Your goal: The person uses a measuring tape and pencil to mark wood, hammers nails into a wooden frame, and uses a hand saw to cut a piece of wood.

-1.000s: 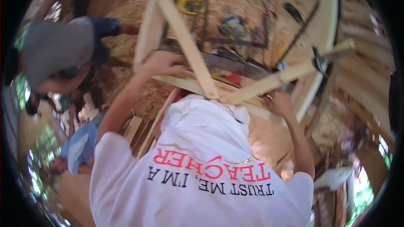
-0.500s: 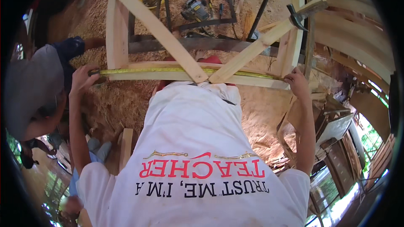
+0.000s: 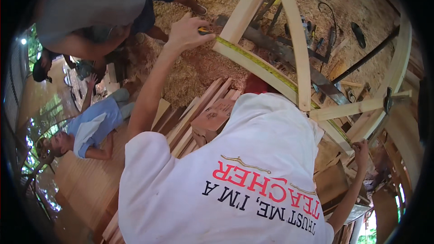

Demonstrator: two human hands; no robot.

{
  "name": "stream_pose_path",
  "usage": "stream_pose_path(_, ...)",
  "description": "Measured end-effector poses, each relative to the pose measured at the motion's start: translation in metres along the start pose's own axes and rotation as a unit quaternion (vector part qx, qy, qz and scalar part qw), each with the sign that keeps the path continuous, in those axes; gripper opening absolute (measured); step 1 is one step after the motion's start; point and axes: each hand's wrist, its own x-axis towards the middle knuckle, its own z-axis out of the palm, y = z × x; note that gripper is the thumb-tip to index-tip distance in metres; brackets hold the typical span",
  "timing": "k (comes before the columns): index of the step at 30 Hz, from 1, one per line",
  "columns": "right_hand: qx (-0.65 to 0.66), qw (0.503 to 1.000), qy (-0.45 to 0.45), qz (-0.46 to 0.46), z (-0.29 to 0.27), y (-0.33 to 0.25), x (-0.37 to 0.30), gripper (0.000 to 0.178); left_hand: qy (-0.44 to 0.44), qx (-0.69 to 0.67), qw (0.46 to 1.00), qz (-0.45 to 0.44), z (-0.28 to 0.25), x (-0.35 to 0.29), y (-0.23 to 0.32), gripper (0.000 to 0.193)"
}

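A yellow tape measure (image 3: pixel 266 67) stretches along a pale wooden rail (image 3: pixel 242 62) of a timber frame. My left hand (image 3: pixel 187 34) is closed around the tape's case at the rail's far left end, with the dark case partly hidden by the fingers. At the rail's right end, my right hand (image 3: pixel 360 151) pinches the other end of the tape against the wood. Two diagonal braces, a long one (image 3: pixel 299 45) and a shorter one (image 3: pixel 348 109), meet near the rail's middle and cross over the tape. A hammer (image 3: pixel 387 100) hangs by the shorter brace's outer end.
One person in a grey top (image 3: pixel 97 7) bends close by at upper left; another in a light blue shirt (image 3: pixel 97 126) is at the left. A cardboard box (image 3: pixel 211 119) rests by stacked boards (image 3: pixel 199 105). Beyond the rail are a dark metal bar (image 3: pixel 271 47) and a black shoe (image 3: pixel 358 35).
My view has swung to the left, so the frame now slants down to the right. Both hands keep their places at the tape's two ends.
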Motion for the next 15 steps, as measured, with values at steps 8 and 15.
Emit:
stream_pose_path(8, -0.028, 1.000, -0.013, 0.003, -0.002, 0.001, 0.002, 0.011, -0.026, 0.030, 0.999, 0.018, -0.004, 0.004, 0.024, 0.038)
stream_pose_path(15, -0.040, 0.998, -0.019, -0.033, -0.008, 0.017, -0.005, 0.014, -0.068, 0.039, 0.997, 0.000, 0.000, 0.016, 0.022, 0.038)
